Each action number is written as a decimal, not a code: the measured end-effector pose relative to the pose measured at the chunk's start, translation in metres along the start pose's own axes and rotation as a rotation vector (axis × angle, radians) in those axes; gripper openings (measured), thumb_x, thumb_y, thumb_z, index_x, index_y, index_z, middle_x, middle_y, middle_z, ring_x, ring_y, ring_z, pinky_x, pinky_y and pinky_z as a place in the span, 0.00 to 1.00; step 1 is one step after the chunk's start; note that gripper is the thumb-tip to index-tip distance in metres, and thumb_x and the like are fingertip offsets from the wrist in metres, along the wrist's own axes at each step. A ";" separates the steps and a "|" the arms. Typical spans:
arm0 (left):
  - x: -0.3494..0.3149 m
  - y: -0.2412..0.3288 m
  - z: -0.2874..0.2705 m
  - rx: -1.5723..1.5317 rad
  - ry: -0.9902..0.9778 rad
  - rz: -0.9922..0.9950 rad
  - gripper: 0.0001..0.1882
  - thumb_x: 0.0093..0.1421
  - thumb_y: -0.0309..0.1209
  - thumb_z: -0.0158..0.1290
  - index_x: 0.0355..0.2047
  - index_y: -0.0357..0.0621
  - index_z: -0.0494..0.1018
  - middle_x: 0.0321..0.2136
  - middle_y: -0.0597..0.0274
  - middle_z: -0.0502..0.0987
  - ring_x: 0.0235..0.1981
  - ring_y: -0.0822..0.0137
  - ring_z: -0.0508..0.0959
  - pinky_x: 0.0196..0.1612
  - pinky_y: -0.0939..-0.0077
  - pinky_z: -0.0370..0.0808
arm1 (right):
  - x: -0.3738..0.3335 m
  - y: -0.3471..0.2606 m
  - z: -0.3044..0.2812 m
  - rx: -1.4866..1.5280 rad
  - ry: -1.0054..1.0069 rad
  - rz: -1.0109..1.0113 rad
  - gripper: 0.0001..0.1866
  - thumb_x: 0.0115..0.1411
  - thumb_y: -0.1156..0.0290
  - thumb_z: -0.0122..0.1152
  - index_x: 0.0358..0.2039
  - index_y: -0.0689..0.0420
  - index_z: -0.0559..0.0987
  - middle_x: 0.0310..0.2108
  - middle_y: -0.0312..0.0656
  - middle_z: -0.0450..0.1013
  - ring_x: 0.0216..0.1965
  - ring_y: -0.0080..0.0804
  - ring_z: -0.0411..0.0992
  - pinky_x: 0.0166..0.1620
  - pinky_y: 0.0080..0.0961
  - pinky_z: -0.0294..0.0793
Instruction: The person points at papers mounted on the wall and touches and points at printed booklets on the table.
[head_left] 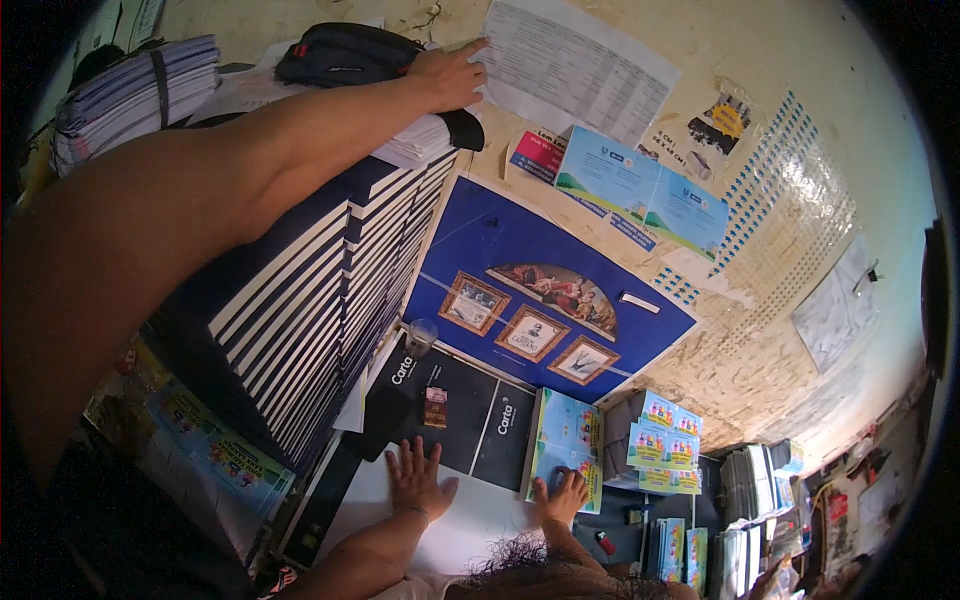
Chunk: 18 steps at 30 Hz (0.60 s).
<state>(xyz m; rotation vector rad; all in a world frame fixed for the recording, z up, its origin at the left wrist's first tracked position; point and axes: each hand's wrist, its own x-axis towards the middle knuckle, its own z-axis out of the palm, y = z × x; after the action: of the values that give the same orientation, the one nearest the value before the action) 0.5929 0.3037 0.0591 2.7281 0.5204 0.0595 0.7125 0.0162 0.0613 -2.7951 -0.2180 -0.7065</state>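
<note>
My left arm crosses from the left edge over a tall stack of dark-covered books point(290, 340) with white page edges. At its end my left hand point(447, 80) holds nothing. Its index finger is stretched out onto the left edge of a printed sheet point(580, 70) on the wall, while the other fingers bend loosely. Right beside the wrist lies a black zip pouch point(345, 55), on top of the stack with loose white papers point(418, 140). My right hand is out of view.
Below, another person's hands rest on a white sheet point(450, 520) and a pile of blue-green booklets point(565, 440). A clear cup point(420, 335) and a small brown pack point(435, 407) stand on the black table. A strapped paper bundle point(145, 95) sits far left; a blue poster point(550, 300) covers the wall.
</note>
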 end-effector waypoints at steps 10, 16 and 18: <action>0.002 -0.001 0.002 -0.043 0.025 0.010 0.46 0.69 0.63 0.43 0.80 0.52 0.51 0.80 0.43 0.41 0.81 0.38 0.36 0.76 0.30 0.26 | 0.001 -0.002 0.001 -0.005 0.037 -0.020 0.40 0.58 0.27 0.59 0.54 0.49 0.78 0.52 0.47 0.72 0.57 0.55 0.68 0.62 0.57 0.61; -0.001 -0.001 -0.001 -0.034 0.018 0.014 0.46 0.69 0.62 0.43 0.80 0.52 0.51 0.80 0.43 0.41 0.81 0.39 0.35 0.76 0.30 0.25 | -0.001 -0.002 -0.001 0.002 0.016 -0.012 0.40 0.58 0.26 0.59 0.54 0.50 0.78 0.53 0.47 0.72 0.57 0.54 0.68 0.62 0.56 0.60; -0.001 -0.001 0.000 -0.035 0.022 0.013 0.46 0.69 0.62 0.43 0.80 0.52 0.51 0.80 0.43 0.41 0.81 0.39 0.34 0.76 0.30 0.25 | -0.001 -0.002 -0.001 0.001 0.014 -0.010 0.41 0.58 0.26 0.59 0.55 0.50 0.78 0.53 0.47 0.72 0.57 0.54 0.68 0.62 0.56 0.60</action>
<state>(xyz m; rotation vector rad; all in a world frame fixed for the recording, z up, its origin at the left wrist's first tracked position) 0.5919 0.3040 0.0589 2.6999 0.5033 0.1007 0.7113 0.0173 0.0621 -2.7890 -0.2298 -0.7281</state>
